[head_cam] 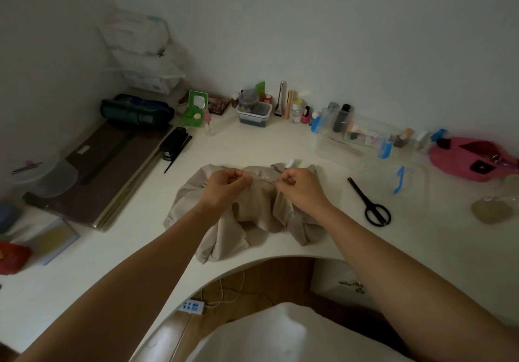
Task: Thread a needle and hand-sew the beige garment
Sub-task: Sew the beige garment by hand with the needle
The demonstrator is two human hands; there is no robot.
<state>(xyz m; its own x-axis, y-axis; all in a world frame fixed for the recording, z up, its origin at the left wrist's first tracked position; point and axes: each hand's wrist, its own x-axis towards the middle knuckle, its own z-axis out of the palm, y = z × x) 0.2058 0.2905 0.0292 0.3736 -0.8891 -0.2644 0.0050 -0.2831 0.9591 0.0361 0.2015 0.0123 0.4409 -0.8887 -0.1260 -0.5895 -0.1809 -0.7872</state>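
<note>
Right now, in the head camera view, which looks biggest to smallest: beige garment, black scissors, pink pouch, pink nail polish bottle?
1. beige garment
2. pink pouch, cut by the frame edge
3. black scissors
4. pink nail polish bottle, farther back

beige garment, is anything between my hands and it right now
Nothing visible does. The left hand and right hand are right over the beige garment, fingers curled at its upper folds. The black scissors lie off to the right on the desk, out of the way.
</note>
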